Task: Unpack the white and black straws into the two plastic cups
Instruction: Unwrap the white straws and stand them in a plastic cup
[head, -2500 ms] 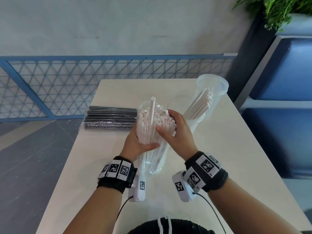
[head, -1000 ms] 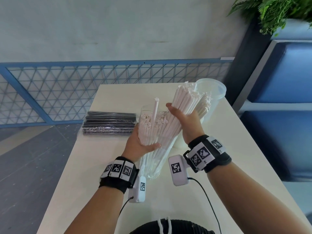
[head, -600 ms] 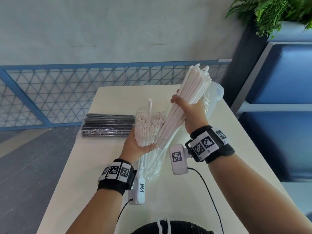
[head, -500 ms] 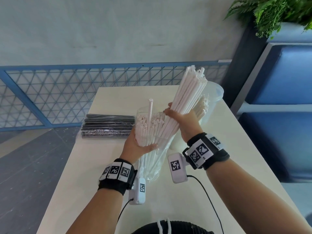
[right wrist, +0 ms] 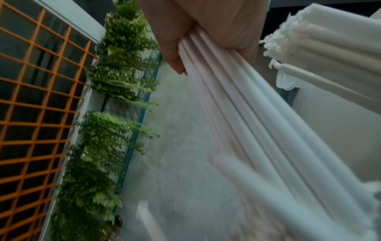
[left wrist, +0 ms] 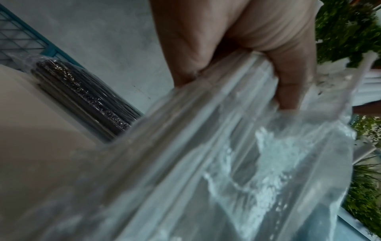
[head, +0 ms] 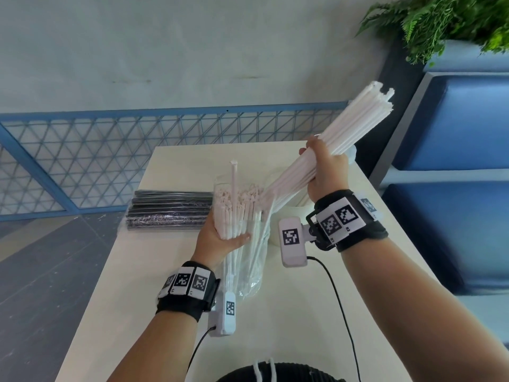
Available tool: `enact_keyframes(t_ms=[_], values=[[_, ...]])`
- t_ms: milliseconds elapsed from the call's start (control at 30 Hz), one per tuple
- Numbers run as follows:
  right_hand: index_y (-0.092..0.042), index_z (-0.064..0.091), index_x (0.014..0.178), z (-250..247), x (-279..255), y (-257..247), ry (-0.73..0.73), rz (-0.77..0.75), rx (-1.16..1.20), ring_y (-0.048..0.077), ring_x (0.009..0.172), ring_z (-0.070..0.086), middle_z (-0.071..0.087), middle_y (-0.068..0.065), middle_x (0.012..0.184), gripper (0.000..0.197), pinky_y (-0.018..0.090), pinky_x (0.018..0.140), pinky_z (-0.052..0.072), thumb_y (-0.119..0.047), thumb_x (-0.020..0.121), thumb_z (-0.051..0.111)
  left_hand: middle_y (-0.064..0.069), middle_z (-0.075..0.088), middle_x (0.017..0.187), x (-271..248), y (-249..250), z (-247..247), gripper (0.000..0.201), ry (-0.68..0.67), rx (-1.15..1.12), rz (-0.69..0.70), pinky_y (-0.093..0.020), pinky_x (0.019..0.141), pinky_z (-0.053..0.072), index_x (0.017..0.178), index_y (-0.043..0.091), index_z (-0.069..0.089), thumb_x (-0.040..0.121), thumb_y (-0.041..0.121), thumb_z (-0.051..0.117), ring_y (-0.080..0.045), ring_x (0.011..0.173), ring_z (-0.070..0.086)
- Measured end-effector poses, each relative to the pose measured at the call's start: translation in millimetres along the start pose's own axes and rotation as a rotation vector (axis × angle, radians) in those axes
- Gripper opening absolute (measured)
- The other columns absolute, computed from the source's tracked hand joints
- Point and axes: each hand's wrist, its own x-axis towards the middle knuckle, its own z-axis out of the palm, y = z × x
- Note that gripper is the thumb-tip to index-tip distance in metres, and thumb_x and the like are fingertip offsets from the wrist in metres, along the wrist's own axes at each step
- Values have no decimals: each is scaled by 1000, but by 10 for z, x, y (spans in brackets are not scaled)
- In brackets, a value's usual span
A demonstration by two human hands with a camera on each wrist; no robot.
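**Wrist Gear and Bare Forearms**

Wore black bands [head: 185, 300] on both wrists, each faced with white cards bearing black square markers. Carried white tagged camera blocks [head: 292, 242] beneath the wrists, trailing thin black cables [head: 340, 304]. Forearms bare, no sleeves.

Matt white straws [head: 355, 125] in a glossy, crinkled clear plastic bag [head: 249, 274].

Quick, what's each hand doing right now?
Left hand: grips the clear bag of white straws.
Right hand: grips a bundle of white straws.
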Motion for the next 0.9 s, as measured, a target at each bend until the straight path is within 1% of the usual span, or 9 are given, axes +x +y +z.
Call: enact_keyframes(t_ms=[133, 267, 400, 567, 633, 733, 833, 867, 900], values=[[-2, 58, 80, -64, 44, -189, 20, -92, 64, 15, 57, 56, 59, 3, 65, 14, 22, 55, 47, -15, 83, 61, 8, 66, 109, -2, -2, 10, 62, 16, 2, 18, -39, 98, 47, 110, 33, 53, 63, 7, 83, -10, 106, 62], [-2, 54, 93, -25, 88, -259, 77, -248, 69, 11, 55, 56, 57, -6, 57, 21, 25, 56, 47, -16, 81, 64, 12, 63, 106, 5, 13, 50, 63, 28, 9, 24, -35, 96, 47, 111, 32, 49, 64, 4, 82, -5, 103, 60], [-8, 51, 101, 46, 123, -112, 62, -329, -176, 13, 72, 54, 53, -5, 76, 29, 26, 66, 47, -22, 80, 67, 9, 63, 108, 10, 23, 71, 68, 22, -1, 6, -33, 95, 45, 117, 28, 47, 63, 6, 83, -8, 104, 60], [-19, 52, 92, 31, 125, 241, -21, -262, -371, 22, 84, 58, 56, -6, 79, 25, 45, 79, 53, -21, 75, 70, -5, 62, 118, 21, 10, 95, 75, 22, -41, -20, -41, 99, 46, 126, 17, 46, 62, 3, 83, -20, 112, 59], [-18, 53, 95, 15, 146, 301, -12, -234, -375, 22, 86, 60, 59, -5, 83, 30, 46, 82, 54, -18, 72, 72, -6, 62, 118, 20, 5, 101, 73, 25, -54, -16, -39, 98, 47, 126, 16, 46, 64, 0, 81, -21, 112, 59], [-17, 52, 98, -5, 182, 344, -34, -247, -264, 18, 84, 64, 65, 0, 88, 35, 39, 85, 54, -8, 71, 72, -4, 62, 119, 28, 5, 95, 73, 20, -56, -14, -37, 98, 47, 129, 14, 45, 65, 1, 80, -19, 113, 59], [-20, 50, 103, -45, 191, 331, -58, -345, -294, -7, 72, 59, 63, -7, 81, 37, 14, 76, 50, -1, 76, 67, -1, 63, 116, 47, -3, 90, 73, 21, -52, -26, -38, 98, 47, 127, 16, 47, 64, 3, 81, -17, 111, 59], [-20, 53, 105, -65, 196, 325, -65, -390, -362, -9, 73, 57, 63, -9, 81, 34, 12, 77, 48, -2, 78, 64, -1, 63, 116, 55, -7, 89, 73, 23, -49, -31, -40, 99, 47, 126, 17, 48, 63, 4, 82, -17, 110, 59], [-20, 57, 105, -86, 199, 328, -77, -445, -465, -5, 80, 57, 64, -9, 86, 30, 17, 85, 47, -5, 80, 62, 0, 63, 115, 62, -15, 89, 73, 24, -42, -36, -41, 99, 47, 125, 18, 48, 62, 6, 83, -17, 110, 60]])
